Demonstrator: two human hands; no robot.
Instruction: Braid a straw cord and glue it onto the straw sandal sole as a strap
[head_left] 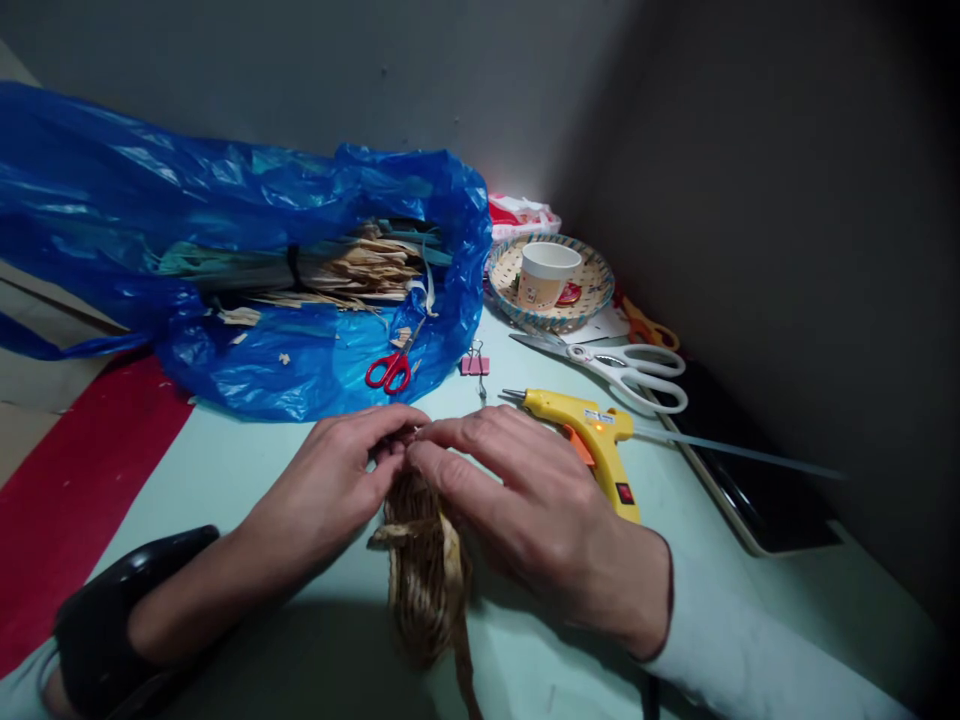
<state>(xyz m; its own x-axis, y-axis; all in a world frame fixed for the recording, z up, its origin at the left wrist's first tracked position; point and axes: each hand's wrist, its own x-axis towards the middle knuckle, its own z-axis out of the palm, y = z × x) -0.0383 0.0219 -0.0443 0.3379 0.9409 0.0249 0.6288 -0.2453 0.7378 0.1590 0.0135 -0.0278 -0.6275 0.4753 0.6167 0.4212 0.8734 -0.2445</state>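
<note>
A narrow brown woven piece of dried plant fibre [420, 600] lies lengthwise on the pale green tabletop, with loose strips hanging from its sides and near end. At its far end my left hand [341, 470] pinches the weave between thumb and bent fingers. From the other side my right hand [517, 490] is closed on the same end, its fingertips meeting those of the left. The fingers cover exactly what they pinch there. Just beyond the right hand lies a yellow hot glue gun [581, 410] with a long glue stick in its back.
A blue plastic bag [247, 385] holding a bundle of dried strips [367, 265] spreads across the back left. Red-handled scissors [390, 372], a pink binder clip [475, 366], white scissors [630, 370], a tablet [750, 480] and a woven basket [596, 290] with a paper cup [547, 275] lie beyond my hands.
</note>
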